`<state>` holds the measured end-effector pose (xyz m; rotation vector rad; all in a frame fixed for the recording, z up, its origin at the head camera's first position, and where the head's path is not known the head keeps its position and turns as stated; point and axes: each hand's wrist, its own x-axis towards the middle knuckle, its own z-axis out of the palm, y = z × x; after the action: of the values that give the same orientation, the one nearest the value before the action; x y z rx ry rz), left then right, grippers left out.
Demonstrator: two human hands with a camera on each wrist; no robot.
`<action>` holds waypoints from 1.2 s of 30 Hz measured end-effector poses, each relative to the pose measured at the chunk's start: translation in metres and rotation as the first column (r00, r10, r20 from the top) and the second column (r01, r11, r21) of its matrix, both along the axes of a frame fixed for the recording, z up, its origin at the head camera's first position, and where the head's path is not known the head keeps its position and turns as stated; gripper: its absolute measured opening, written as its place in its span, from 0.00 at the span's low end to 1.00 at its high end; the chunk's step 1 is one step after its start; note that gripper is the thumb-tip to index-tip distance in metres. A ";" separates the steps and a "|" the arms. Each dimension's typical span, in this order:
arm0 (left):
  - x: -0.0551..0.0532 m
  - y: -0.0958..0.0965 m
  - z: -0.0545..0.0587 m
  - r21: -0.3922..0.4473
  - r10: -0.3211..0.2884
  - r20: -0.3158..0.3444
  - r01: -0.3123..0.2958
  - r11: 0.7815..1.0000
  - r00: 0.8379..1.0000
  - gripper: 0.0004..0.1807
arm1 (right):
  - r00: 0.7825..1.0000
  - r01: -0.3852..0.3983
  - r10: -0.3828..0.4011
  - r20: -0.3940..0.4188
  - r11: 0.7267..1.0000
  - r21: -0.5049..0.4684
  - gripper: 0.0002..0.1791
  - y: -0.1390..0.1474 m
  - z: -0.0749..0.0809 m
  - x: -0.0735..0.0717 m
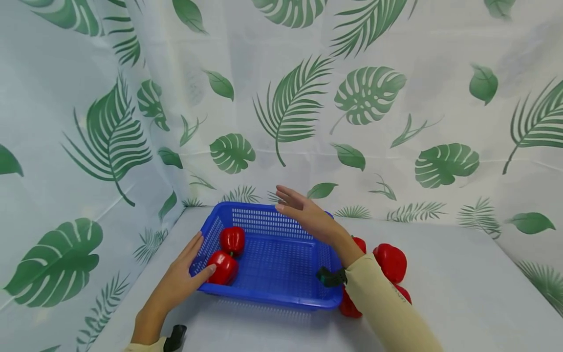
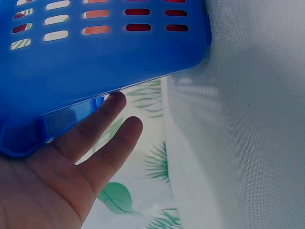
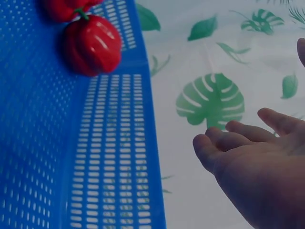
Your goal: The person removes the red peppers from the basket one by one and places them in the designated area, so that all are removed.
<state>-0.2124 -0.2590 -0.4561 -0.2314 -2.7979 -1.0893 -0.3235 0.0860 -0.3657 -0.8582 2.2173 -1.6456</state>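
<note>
A blue plastic basket (image 1: 281, 299) with slotted walls sits on the white tabletop. At its left end lie two red bell peppers, one pepper (image 1: 232, 239) toward the back and another pepper (image 1: 223, 269) in front. My left hand (image 1: 178, 281) is at the basket's left edge, fingers extended along its outside and thumb over the front pepper. In the left wrist view, straight fingers (image 2: 107, 155) show beside the blue wall. My right hand (image 1: 310, 217) hovers above the basket's back right part, holding nothing. The right wrist view shows its fingers apart from the rim (image 3: 151, 119).
Several more red peppers lie right of the basket, among them a pepper (image 1: 390, 263) and a pepper (image 1: 349, 305), partly hidden by my right sleeve (image 1: 387, 308). A leaf-printed white sheet (image 1: 299, 146) hangs behind and to the left of the table.
</note>
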 end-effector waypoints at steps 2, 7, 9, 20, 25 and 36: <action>0.000 0.000 0.000 0.000 0.001 0.003 -0.001 1.000 1.000 0.53 | 1.000 -0.004 0.004 -0.003 1.000 0.016 0.39 -0.006 -0.001 0.000; 0.000 0.001 0.001 -0.001 0.005 0.011 -0.005 1.000 1.000 0.53 | 1.000 -0.020 0.020 -0.003 0.999 0.039 0.41 -0.019 -0.006 -0.005; 0.001 0.001 0.002 -0.002 0.006 0.017 -0.006 1.000 1.000 0.53 | 1.000 -0.028 0.027 0.006 0.999 0.045 0.41 -0.023 -0.008 -0.006; 0.002 0.001 0.004 0.001 0.003 0.027 -0.003 1.000 1.000 0.53 | 0.995 -0.091 0.089 0.039 0.994 0.063 0.42 -0.044 -0.017 -0.014; 0.002 0.001 0.003 0.007 0.007 0.027 -0.007 1.000 1.000 0.53 | 0.994 -0.105 0.101 0.046 0.990 0.090 0.42 -0.054 -0.019 -0.016; 0.001 0.001 0.003 0.021 0.003 0.020 -0.003 1.000 1.000 0.52 | 0.991 -0.112 0.104 0.088 0.989 0.093 0.42 -0.073 -0.024 -0.026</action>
<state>-0.2112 -0.2579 -0.4529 -0.2153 -2.8019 -1.1265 -0.3498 0.0126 -0.3898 -0.8518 2.1366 -1.4832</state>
